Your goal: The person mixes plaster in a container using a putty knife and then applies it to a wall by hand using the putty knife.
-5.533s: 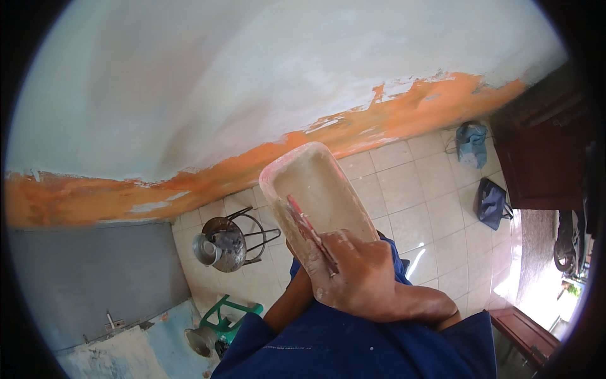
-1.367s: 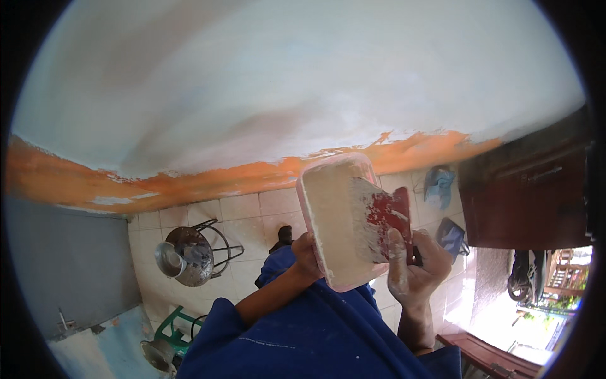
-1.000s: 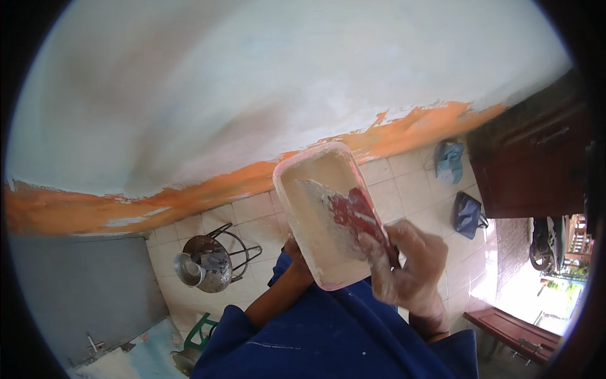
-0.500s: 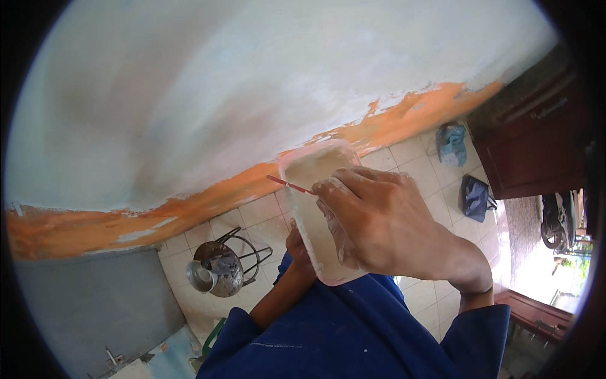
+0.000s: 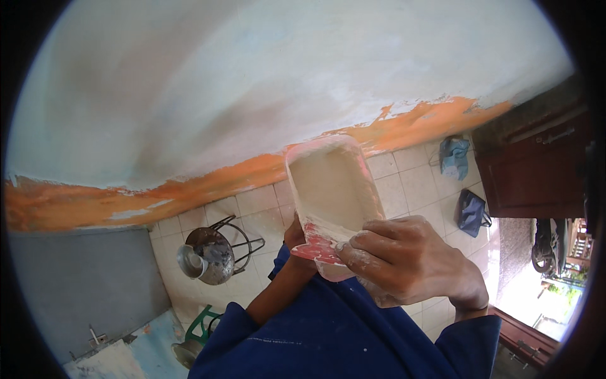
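Observation:
My left hand (image 5: 294, 232) grips an oblong pink-rimmed tray (image 5: 365, 169) from its left side, partly hidden beneath it. The tray holds pale, creamy paste (image 5: 325, 183). My right hand (image 5: 401, 256) is closed on a red scraper (image 5: 309, 249) smeared with paste, which lies across the tray’s near end and juts over its left edge. Dried white paste coats the fingers of my right hand. Both hands are held in front of my blue shirt (image 5: 297, 341).
A patchy white-and-orange wall (image 5: 252, 88) stands ahead. At left are a grey panel (image 5: 82, 284), a round stool (image 5: 221, 265) with a metal pot (image 5: 190, 262), and a green chair (image 5: 203, 325). At right are two bags (image 5: 453, 158) (image 5: 470, 211), a dark-red door (image 5: 530, 164) and a motorcycle outside (image 5: 546, 246).
The scraper has turned over and moved to the tray’s near end, its flat face showing again. My right hand has moved down and slightly right. My left hand still supports the tray.

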{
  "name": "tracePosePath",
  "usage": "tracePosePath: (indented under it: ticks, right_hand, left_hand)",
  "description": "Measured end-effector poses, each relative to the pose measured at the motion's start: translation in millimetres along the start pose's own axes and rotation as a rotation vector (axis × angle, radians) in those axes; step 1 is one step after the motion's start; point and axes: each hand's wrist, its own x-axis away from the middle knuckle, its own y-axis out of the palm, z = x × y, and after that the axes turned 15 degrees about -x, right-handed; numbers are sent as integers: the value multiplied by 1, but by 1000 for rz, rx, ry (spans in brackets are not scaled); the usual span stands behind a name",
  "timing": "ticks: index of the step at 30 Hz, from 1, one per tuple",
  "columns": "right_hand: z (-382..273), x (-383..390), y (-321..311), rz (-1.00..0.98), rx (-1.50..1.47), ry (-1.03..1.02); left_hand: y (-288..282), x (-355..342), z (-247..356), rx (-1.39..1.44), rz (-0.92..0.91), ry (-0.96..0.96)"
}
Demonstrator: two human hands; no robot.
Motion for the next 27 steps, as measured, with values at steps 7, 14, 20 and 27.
tracePosePath:
  ticks: [7, 14, 20, 27]
  right_hand:
    - [-3, 11, 5, -44, -19, -5]
    - [-6, 7, -4, -177, -29, 45]
    - [-4, 6, -17, 206, -52, 219]
    - [1, 8, -11, 676, -262, 649]
  left_hand:
    - [4, -2, 2, 18, 2, 0]
    - [22, -8, 3, -162, 110, 0]
    - [5, -6, 1, -108, -52, 32]
    - [10, -5, 5, -164, 90, 10]
